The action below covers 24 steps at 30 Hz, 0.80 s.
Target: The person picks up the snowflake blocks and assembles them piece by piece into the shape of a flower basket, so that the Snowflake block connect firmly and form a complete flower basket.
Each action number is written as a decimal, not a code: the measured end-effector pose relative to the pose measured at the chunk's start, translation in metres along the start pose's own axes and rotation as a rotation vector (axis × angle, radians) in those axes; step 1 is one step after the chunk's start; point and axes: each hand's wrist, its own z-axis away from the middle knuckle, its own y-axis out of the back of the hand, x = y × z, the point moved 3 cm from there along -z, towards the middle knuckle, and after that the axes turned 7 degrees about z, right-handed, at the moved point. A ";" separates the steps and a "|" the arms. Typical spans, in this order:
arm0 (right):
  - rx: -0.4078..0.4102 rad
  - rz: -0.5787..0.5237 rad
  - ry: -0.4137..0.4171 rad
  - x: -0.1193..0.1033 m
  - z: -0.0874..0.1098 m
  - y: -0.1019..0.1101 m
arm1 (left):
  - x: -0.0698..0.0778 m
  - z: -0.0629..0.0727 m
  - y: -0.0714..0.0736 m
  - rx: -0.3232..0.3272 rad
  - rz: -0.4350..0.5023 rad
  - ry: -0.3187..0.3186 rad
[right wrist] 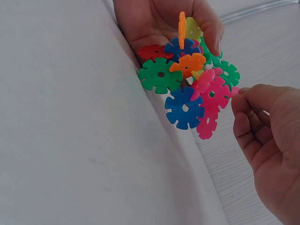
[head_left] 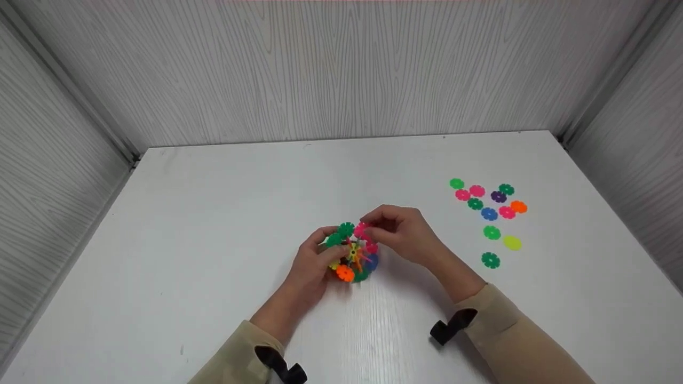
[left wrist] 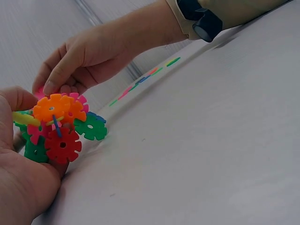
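Observation:
A cluster of interlocking plastic snowflake discs [right wrist: 185, 108], in green, blue, pink, orange, red and yellow, is held above the white table. My left hand [head_left: 312, 260] grips it from the left, thumb on the near side and fingers behind; in the left wrist view the palm lies under a red disc [left wrist: 63, 145]. My right hand [head_left: 403, 233] pinches a pink disc [head_left: 362, 230] at the cluster's upper right edge between thumb and forefinger. In the right wrist view those fingertips meet at the edge of the pink discs [right wrist: 215, 93]. The cluster's far side is partly hidden by my left fingers.
Several loose discs lie flat on the table [head_left: 213, 224] to the right, among them a blue disc [head_left: 489, 214], an orange disc [head_left: 518, 207] and a green disc [head_left: 491, 260]. A yellow round piece [head_left: 512, 242] lies with them. Wood-grained panels [head_left: 341, 69] enclose the back and sides.

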 end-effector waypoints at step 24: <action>-0.032 0.035 -0.031 0.000 -0.001 -0.005 | 0.003 0.001 -0.003 0.042 -0.030 -0.004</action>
